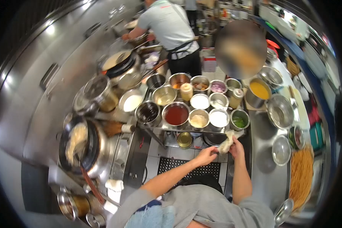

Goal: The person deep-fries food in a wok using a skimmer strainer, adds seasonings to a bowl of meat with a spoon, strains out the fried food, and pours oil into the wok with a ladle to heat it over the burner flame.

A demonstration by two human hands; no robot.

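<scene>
A crumpled off-white cloth (226, 145) is held in front of my body, over the edge of the sauce station. My right hand (237, 149) closes on its right side. My left hand (206, 156) pinches its lower left end. Just beyond the cloth stands a metal pot of chopped greens (239, 121). Beside that are a pot of white powder or granules (219, 118) and a pot of pale yellowish paste (198, 118).
On my left, a wok (91, 144) holds pale food and a ladle. Pots of red sauce (175, 114) and dark sauce (148, 112) stand ahead. A steel counter with bowls (281, 150) and a tray of brown strips (301, 178) runs along my right. A co-worker (169, 28) stands farther off.
</scene>
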